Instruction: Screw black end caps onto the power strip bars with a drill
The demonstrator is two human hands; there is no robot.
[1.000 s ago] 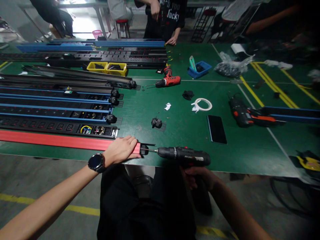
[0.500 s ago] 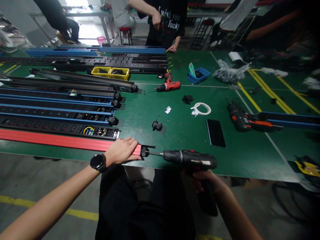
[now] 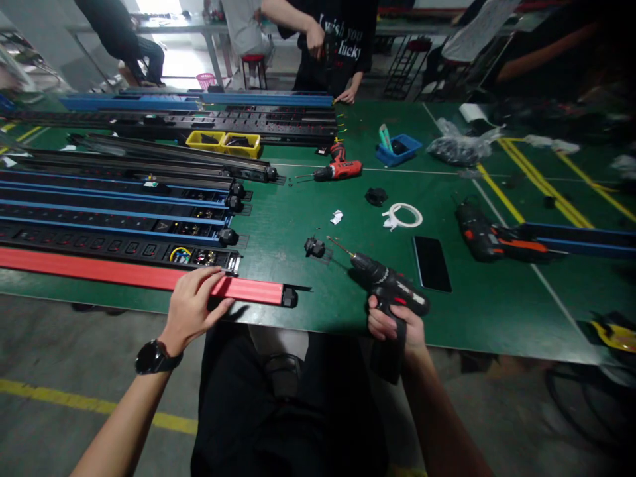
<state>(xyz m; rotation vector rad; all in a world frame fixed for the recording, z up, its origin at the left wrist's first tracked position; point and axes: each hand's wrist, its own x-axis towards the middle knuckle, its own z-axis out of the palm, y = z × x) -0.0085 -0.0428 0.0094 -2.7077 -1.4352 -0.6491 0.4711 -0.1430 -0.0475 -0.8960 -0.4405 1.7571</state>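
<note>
A long red rail (image 3: 258, 289) lies along the near edge of the table, with a black cable gland (image 3: 289, 296) on its right end. My left hand (image 3: 193, 301) is closed over the rail, fingers on the far side and thumb on the near side. In my right hand (image 3: 397, 323) is a black cordless drill (image 3: 387, 281) gripped by its handle. Its long bit points up and left, clear of the rail. Close to the bit's tip sits a loose black cable gland (image 3: 314, 247) with a flat dark piece beside it.
Several black and blue power strips (image 3: 124, 228) lie left, behind the rail. A red drill (image 3: 342, 170), a phone (image 3: 432, 264), a white coil (image 3: 405, 216), a blue tray (image 3: 397, 154) and another drill (image 3: 479, 235) lie on the green table (image 3: 278, 225). A co-worker stands across it.
My left hand has slid left along the red rail, away from its end. The drill has lifted off the gland, and its bit now tilts up and away.
</note>
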